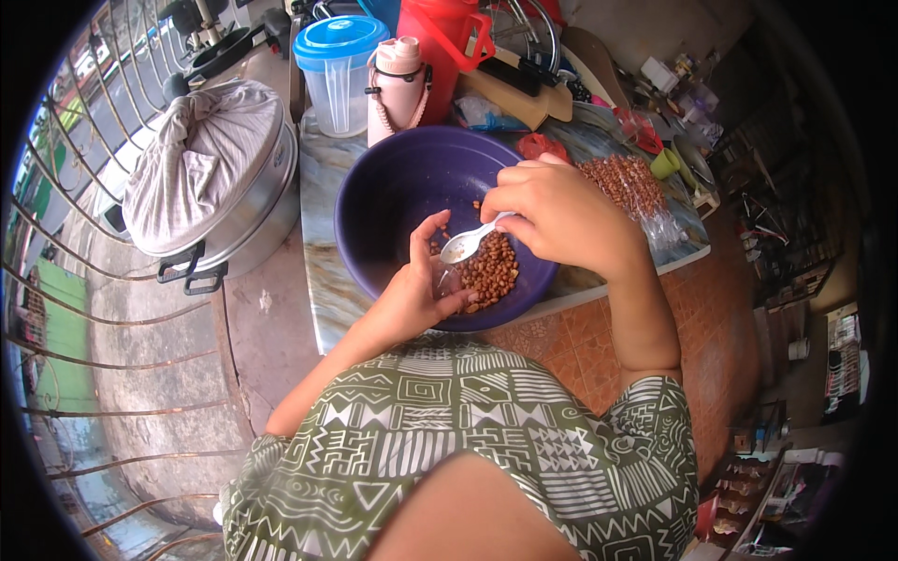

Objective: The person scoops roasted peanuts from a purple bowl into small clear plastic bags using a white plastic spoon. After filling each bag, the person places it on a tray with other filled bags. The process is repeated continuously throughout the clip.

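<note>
A deep purple basin [374,192] stands on the table in front of me, with brown roasted peanuts [491,271] gathered at its near right side. My right hand [557,210] is closed on the handle of a white plastic spoon [461,247] over the basin. My left hand [419,285] curls its thumb and fingers round a small clear plastic bag [446,280] just under the spoon's bowl. The bag is thin and see-through, so its edges are hard to make out.
Filled clear packs of peanuts [622,182] lie right of the basin on the marble-patterned table [323,243]. Behind it stand a blue-lidded container [341,75], a pink bottle [397,93] and a red jug [435,47]. A cloth-covered pot [210,168] is at left, beside window bars.
</note>
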Motion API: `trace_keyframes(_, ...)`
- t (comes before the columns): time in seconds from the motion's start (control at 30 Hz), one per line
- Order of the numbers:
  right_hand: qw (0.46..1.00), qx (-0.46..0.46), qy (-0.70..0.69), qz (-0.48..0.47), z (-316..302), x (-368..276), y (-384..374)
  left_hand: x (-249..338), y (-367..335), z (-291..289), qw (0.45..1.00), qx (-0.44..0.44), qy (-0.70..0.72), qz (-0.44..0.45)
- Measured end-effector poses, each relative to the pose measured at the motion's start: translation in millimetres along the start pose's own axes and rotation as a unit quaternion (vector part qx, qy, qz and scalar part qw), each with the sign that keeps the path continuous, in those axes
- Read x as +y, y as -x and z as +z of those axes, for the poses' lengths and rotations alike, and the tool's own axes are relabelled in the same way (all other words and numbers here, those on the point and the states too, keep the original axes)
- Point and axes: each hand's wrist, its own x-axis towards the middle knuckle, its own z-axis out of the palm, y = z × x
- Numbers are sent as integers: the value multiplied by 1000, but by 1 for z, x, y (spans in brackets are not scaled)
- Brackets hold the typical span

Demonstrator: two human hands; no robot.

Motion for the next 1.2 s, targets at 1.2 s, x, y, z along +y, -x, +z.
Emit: trace_keyframes(1.2,997,-37,-13,67,117,31,72,98,12,-23,924,286,155,202)
